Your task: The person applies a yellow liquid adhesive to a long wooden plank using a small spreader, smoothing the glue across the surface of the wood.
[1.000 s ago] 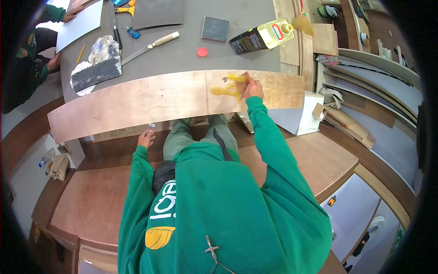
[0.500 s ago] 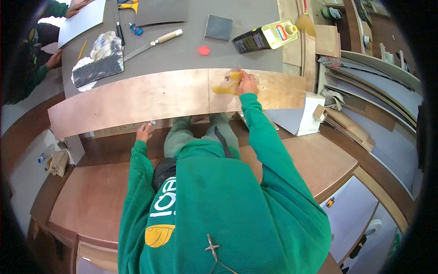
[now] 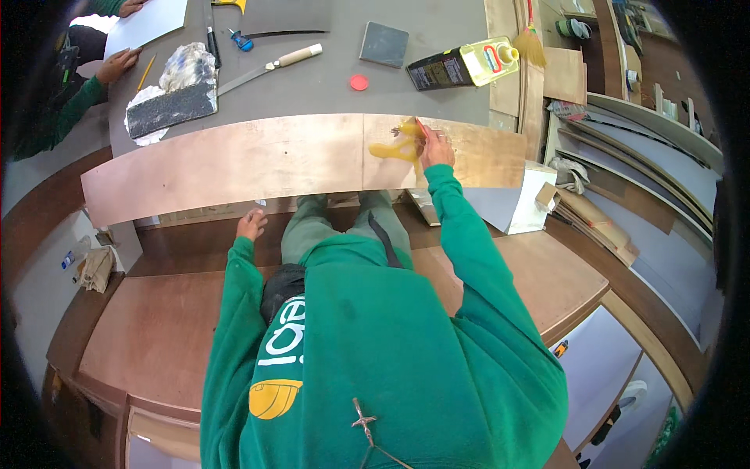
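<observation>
A long curved wooden board (image 3: 234, 160) lies along the near edge of the table. On its right half is a puddle of yellow glue (image 3: 394, 150). My right hand (image 3: 437, 148) is over the board beside this puddle, closed on a thin red piece whose edge points away from me; its exact kind is too small to tell. My left hand (image 3: 251, 224) hangs below the board's near edge, apart from it, fingers loosely curled but apart and nothing visible in them. A yellow-and-black bottle (image 3: 465, 64) lies on its side beyond the board, its round red cap (image 3: 358, 83) nearby.
On the grey table (image 3: 312, 90) are a black-faced block with a whitish rag (image 3: 183, 90), a long wooden-handled file (image 3: 269, 69), a dark square pad (image 3: 383, 44) and a blue-handled tool (image 3: 241, 41). A co-worker's hand (image 3: 117, 65) rests by a white panel (image 3: 148, 27).
My right hand has moved slightly right and nearer me, and the red piece shows more clearly. My left hand stays below the board. The co-worker's lower hand has shifted up against the white panel.
</observation>
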A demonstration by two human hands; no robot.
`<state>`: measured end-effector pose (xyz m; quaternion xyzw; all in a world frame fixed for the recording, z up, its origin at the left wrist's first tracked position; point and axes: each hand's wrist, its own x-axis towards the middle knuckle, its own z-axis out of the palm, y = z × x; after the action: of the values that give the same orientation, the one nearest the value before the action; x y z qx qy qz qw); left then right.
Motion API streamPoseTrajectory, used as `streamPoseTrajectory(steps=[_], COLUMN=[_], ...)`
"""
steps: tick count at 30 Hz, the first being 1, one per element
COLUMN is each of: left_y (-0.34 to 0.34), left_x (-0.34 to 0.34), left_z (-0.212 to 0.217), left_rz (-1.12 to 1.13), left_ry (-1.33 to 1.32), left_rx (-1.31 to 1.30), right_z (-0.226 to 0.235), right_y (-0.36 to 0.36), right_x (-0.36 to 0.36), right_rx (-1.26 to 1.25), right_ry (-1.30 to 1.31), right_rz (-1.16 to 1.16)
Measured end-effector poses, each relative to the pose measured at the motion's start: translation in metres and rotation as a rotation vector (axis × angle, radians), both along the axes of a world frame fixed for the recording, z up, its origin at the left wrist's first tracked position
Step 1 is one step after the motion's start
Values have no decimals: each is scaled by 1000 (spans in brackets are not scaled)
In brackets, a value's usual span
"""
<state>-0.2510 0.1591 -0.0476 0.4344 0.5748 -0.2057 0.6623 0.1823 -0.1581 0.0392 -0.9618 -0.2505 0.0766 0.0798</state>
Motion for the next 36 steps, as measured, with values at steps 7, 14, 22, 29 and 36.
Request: streamPoseTrajectory(steps=[7, 14, 22, 29, 36], left_y=[4, 18, 12, -6, 11], left_x=[4, -1, -14, -13, -21], left_z=[-1, -4, -10, -13, -19], left_rz=[-22, -53, 10, -42, -102], left_ry=[22, -36, 9, 26, -11], left_rx=[-5, 50, 7, -22, 20], right_z=[-12, 3, 13, 17, 36], right_y=[36, 1, -56, -108, -70], right_x=[-14, 25, -16, -82, -64], right_rx=[-82, -35, -137, -105, -54], right_ry=[78, -14, 98, 172, 168], right_rz=[138, 481, 545, 476, 342])
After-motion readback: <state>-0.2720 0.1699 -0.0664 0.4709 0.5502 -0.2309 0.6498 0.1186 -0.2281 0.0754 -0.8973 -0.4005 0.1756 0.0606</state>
